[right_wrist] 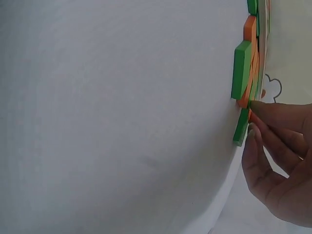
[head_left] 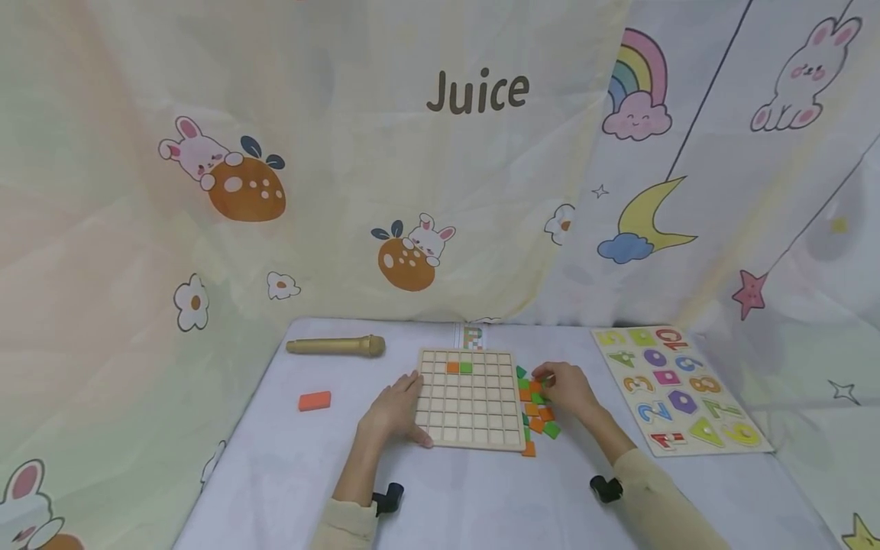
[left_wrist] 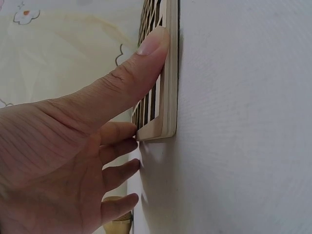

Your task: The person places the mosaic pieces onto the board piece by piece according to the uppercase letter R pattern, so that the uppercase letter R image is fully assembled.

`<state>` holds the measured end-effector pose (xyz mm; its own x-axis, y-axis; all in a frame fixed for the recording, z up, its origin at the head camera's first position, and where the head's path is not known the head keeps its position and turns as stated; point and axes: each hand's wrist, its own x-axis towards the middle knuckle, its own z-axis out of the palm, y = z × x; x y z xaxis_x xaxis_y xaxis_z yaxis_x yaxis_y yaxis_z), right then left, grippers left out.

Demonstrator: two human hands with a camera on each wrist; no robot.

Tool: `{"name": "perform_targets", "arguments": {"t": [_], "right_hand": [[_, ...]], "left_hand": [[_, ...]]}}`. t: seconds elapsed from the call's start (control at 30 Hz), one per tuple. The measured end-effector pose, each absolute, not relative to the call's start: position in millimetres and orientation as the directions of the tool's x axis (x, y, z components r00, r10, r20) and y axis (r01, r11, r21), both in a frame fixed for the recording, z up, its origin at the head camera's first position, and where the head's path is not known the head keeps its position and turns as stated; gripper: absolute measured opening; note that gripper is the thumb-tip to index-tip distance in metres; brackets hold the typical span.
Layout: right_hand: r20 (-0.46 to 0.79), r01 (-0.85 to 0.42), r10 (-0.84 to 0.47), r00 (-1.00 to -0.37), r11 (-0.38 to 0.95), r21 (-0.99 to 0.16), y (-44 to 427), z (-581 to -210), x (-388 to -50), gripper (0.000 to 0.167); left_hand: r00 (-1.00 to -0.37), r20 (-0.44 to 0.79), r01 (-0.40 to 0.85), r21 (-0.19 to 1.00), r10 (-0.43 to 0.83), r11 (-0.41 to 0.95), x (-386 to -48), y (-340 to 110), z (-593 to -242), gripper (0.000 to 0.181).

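Note:
A square wooden grid board (head_left: 470, 409) lies on the table, with one orange tile (head_left: 453, 367) and one green tile (head_left: 466, 368) in its upper cells. My left hand (head_left: 395, 412) rests against the board's left side. In the left wrist view its thumb (left_wrist: 117, 87) lies on the board's edge, fingers spread along the side. My right hand (head_left: 567, 387) is over the loose tiles (head_left: 532, 410) right of the board. Thumb and fingertips (right_wrist: 261, 107) pinch at an orange tile (right_wrist: 250, 115) there, mostly hidden by fingers and a green tile (right_wrist: 240, 127).
A gold toy microphone (head_left: 334, 346) lies at the back left, with a red-orange block (head_left: 314, 401) in front of it. A number and shape puzzle board (head_left: 681, 389) lies on the right. Behind the grid board is a small patterned card (head_left: 473, 337). Printed cloth hangs at the back.

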<state>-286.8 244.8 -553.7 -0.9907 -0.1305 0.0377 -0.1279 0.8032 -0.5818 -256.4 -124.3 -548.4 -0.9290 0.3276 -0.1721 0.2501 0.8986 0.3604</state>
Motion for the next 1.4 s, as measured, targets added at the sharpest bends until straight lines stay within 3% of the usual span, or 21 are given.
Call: {"name": "perform_targets", "arguments": {"t": [0.53, 0.97, 1.4], "right_hand": [[0.068, -0.108, -0.085, -0.994, 0.764, -0.636, 246, -547, -288, 0.028], [0.174, -0.209, -0.120, -0.977, 0.678, -0.704, 241, -549, -295, 0.026], [0.142, -0.170, -0.094, -0.985, 0.618, -0.768, 218, -549, -306, 0.024]], "left_hand": [[-0.935, -0.141, 0.254, 0.378, 0.326, 0.890, -260, -124, -554, 0.133], [-0.933, -0.177, 0.236, 0.357, 0.314, 0.904, -256, -123, -545, 0.132], [-0.928, -0.170, 0.256, 0.354, 0.331, 0.900, -257, -124, -547, 0.135]]}}
